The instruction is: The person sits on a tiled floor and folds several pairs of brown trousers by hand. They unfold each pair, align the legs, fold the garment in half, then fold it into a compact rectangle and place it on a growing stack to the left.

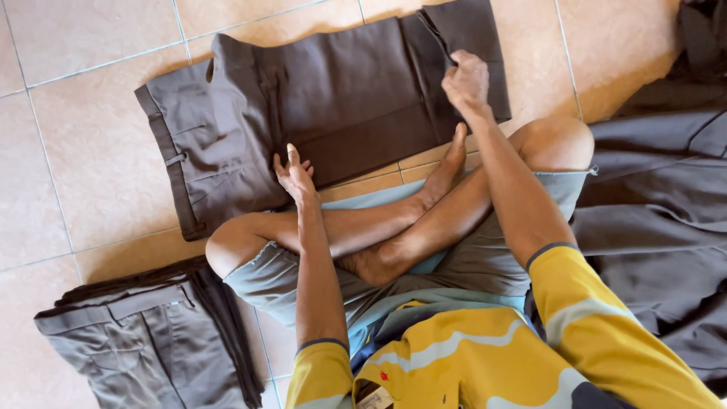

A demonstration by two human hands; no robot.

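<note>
Brown trousers [318,106]: your right hand [466,82] pinches the folded leg end; your left hand [294,176] lies spread flat beside the seat. Keep edges square under the pinch.

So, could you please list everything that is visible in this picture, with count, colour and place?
trousers being folded: one, brown, spread on the floor in front of the person, legs doubled back at the right
stack of folded trousers: one stack, grey-brown, lower left on the floor
loose pile of clothes: one pile, dark brown, right side
floor tiles: many, beige, under everything
legs: two, bare, crossed, in grey shorts
shirt: one, yellow with pale stripes
left hand: pressing flat on the trousers
right hand: its grip pinches the folded trouser leg end
</note>
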